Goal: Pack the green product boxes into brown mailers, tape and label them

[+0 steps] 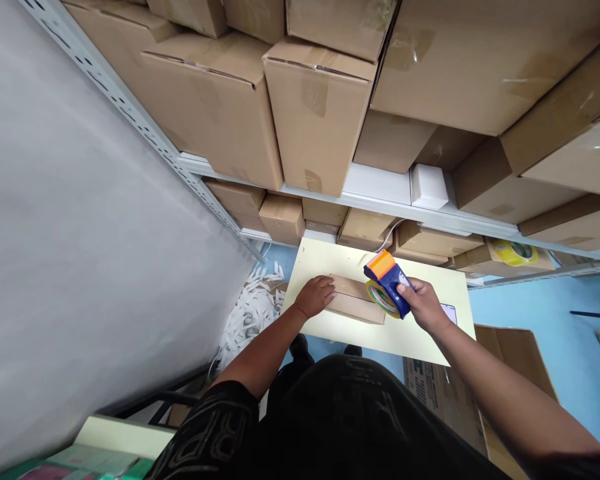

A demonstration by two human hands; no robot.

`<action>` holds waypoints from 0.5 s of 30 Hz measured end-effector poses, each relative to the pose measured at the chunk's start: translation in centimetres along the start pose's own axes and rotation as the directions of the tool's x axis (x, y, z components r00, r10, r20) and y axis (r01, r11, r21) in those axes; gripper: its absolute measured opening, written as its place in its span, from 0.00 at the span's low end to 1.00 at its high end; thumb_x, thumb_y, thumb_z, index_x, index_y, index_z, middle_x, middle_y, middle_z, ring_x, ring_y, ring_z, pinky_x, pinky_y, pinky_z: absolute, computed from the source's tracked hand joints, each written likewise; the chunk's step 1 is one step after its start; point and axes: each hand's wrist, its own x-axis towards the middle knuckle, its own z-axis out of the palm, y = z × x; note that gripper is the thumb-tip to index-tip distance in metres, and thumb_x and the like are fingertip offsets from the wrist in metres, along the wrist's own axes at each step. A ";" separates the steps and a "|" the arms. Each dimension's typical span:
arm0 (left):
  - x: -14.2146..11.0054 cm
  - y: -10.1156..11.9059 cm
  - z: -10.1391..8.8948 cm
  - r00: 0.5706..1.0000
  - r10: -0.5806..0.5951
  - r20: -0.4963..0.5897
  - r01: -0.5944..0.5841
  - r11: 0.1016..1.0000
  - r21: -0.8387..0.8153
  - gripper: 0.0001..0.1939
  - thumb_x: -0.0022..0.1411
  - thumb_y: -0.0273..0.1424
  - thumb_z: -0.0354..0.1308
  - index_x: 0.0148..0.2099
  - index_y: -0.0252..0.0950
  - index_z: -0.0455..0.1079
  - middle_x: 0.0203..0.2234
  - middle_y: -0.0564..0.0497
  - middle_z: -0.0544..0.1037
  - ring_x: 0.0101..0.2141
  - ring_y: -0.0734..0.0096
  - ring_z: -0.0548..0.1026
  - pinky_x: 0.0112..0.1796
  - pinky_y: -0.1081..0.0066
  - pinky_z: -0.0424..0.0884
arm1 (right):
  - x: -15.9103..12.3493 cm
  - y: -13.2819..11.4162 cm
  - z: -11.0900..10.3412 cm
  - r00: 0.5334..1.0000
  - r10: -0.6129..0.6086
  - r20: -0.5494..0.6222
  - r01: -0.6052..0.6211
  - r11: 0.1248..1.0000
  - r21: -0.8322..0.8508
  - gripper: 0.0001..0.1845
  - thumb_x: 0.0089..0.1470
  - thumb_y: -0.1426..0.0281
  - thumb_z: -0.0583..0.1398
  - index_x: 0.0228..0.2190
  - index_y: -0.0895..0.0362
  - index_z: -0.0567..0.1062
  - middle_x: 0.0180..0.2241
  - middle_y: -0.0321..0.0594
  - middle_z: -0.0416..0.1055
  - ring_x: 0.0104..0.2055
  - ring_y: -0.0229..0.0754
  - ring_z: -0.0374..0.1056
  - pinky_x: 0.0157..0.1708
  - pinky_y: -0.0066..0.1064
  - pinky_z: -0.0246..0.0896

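A small, long cardboard box (354,307) lies on the pale yellow tabletop (325,257). My left hand (317,296) grips its left end, fingers bent over the edge. In my right hand (422,303) is a blue and orange tape dispenser (391,280), tilted, with a roll of tape in it. The dispenser is held over the right end of the box; whether it touches the cardboard I cannot tell. Partly hidden behind my right wrist, a phone (449,312) rests on the table.
Metal shelving (395,208) packed with cardboard boxes (320,113) rises beyond the table. A yellow tape roll (516,252) sits on a lower box. White paper scraps (250,313) are heaped on the floor at left, beside a grey wall (105,220). Flattened cardboard (515,353) leans at right.
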 end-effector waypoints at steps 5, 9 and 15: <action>-0.9 0.5 1.2 0.993 -0.041 -0.107 0.043 0.999 0.011 0.12 0.72 0.34 0.52 0.47 0.37 0.77 0.53 0.40 0.75 0.56 0.54 0.68 0.59 0.52 0.66 | 1.9 1.3 2.8 0.993 0.034 0.113 -0.045 0.995 0.093 0.37 0.42 0.33 0.64 0.23 0.56 0.72 0.22 0.37 0.68 0.26 0.39 0.60 0.27 0.30 0.58; -0.4 1.7 0.6 0.991 -0.081 -0.110 0.086 0.996 0.040 0.10 0.70 0.32 0.55 0.43 0.38 0.78 0.48 0.40 0.76 0.52 0.52 0.70 0.57 0.51 0.67 | 3.6 3.2 5.4 0.961 0.102 0.257 -0.140 0.981 0.134 0.37 0.40 0.34 0.67 0.24 0.58 0.75 0.22 0.36 0.71 0.25 0.39 0.63 0.28 0.30 0.60; 0.3 4.0 -1.5 0.867 -0.493 0.071 0.478 0.786 -0.392 0.14 0.68 0.38 0.54 0.43 0.36 0.79 0.35 0.47 0.79 0.38 0.62 0.76 0.41 0.65 0.72 | 4.6 5.9 6.1 0.939 0.178 0.295 -0.237 0.955 0.179 0.35 0.36 0.38 0.71 0.23 0.59 0.75 0.20 0.36 0.72 0.24 0.37 0.63 0.28 0.30 0.58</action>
